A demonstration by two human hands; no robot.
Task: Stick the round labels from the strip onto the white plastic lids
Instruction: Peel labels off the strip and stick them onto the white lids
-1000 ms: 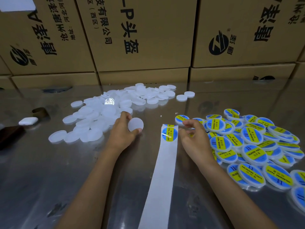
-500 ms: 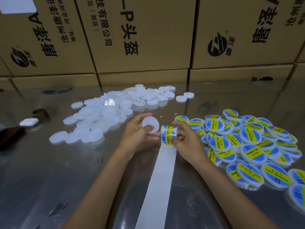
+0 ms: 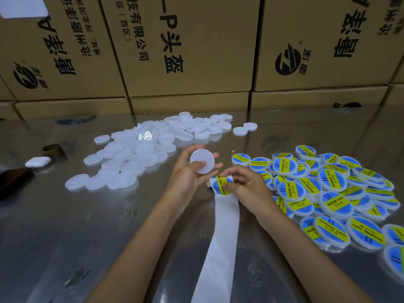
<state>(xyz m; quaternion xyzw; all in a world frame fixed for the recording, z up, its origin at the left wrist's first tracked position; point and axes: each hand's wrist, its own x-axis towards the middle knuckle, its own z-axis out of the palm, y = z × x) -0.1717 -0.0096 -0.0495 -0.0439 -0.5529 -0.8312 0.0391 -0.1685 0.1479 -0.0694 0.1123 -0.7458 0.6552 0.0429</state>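
My left hand (image 3: pixel 188 173) holds one bare white plastic lid (image 3: pixel 202 160) upright between thumb and fingers, just above the strip's end. My right hand (image 3: pixel 244 184) pinches the edge of a round blue-and-yellow label (image 3: pixel 222 186) at the top of the white backing strip (image 3: pixel 220 237), which runs down the table toward me. A heap of bare white lids (image 3: pixel 140 154) lies to the left and behind. A heap of labelled lids (image 3: pixel 328 189) lies to the right.
Stacked brown cardboard boxes (image 3: pixel 188 51) wall off the back of the shiny metal table (image 3: pixel 65 237). At the far left lie a white earbud case (image 3: pixel 38 161), a small brown ring (image 3: pixel 53 149) and a dark object (image 3: pixel 13 180).
My left hand has lifted a bare lid from the pile and brought it right, over the strip's end. My right hand has moved left onto the top label and pinched it.
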